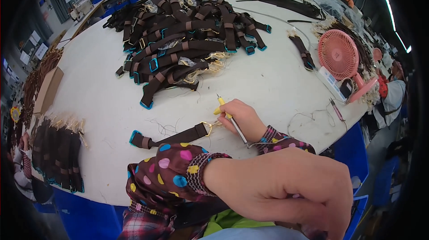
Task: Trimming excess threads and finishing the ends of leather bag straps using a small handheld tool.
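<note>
My right hand (241, 115) is closed around a yellow pen-like tool (229, 115), its thin metal tip pointing up and away and a thin cord at its lower end. Just under that hand, a dark brown strap (183, 136) lies on the white table, with a gold hook (209, 128) at its right end and a teal buckle (134, 138) at its left. Close to the camera, my left hand (281, 186) reaches across to the right, raised, with fingers curled in. Whatever it pinches, if anything, is hidden.
A big heap of similar straps (187, 34) covers the far middle of the table (263, 88). Stacked straps (58, 150) lie at the left edge beside a cardboard box (48, 90). To the right are a pink fan (338, 54), a pink corded pen-like tool (336, 109) and loose threads.
</note>
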### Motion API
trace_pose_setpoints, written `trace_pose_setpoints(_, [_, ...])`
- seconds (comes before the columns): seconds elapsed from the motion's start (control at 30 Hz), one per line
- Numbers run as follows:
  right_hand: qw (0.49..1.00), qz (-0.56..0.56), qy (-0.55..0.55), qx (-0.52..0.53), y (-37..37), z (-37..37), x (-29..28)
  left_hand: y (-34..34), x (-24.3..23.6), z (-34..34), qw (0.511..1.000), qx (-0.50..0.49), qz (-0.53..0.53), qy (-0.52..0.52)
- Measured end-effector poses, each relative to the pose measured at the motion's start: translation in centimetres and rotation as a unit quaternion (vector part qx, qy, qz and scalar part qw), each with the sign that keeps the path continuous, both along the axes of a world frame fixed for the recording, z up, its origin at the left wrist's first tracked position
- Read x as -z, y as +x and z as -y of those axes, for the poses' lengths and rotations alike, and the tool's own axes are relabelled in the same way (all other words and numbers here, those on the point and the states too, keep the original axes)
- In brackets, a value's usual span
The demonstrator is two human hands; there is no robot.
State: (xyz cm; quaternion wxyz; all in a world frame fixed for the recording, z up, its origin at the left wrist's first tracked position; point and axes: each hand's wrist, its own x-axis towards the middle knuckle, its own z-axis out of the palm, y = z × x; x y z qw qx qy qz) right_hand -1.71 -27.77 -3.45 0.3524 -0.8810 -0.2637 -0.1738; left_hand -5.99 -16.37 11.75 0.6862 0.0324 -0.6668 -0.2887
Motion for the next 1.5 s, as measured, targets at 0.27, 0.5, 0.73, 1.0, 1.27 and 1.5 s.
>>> trace_pose_setpoints(0.27, [1.0, 0.017, 0.012, -0.012, 0.5, -0.7, 0.6, -2.7, 3.0, 0.8, 0.973, 0.222, -0.054, -0.039])
trace_pose_setpoints(0.5, [1.0, -0.012, -0.006, -0.005, -0.1, -0.4, -0.1, -2.8, 2.2, 2.2, 0.978, 0.162, 0.027, -0.132])
trace_pose_setpoints(0.73, [1.0, -0.003, -0.002, -0.011, -0.1, -0.6, -0.2, -7.9, 0.3, -0.1, 0.944, 0.146, -0.289, -0.058])
trace_pose_setpoints(1.0, [1.0, -0.005, 0.008, -0.009, -0.2, -0.2, 0.0, -6.1, 0.7, -4.7, 0.898, -0.019, -0.255, 0.359])
trace_pose_setpoints(1.27, [1.0, 0.009, 0.007, -0.026, -0.1, -0.4, 0.0, -2.5, 3.9, -9.5, 0.893, -0.075, 0.142, 0.421])
trace_pose_setpoints(1.5, [1.0, 0.02, 0.014, -0.013, -0.2, -0.2, 0.3, -2.1, 4.5, -10.1, 0.907, -0.188, 0.293, 0.237])
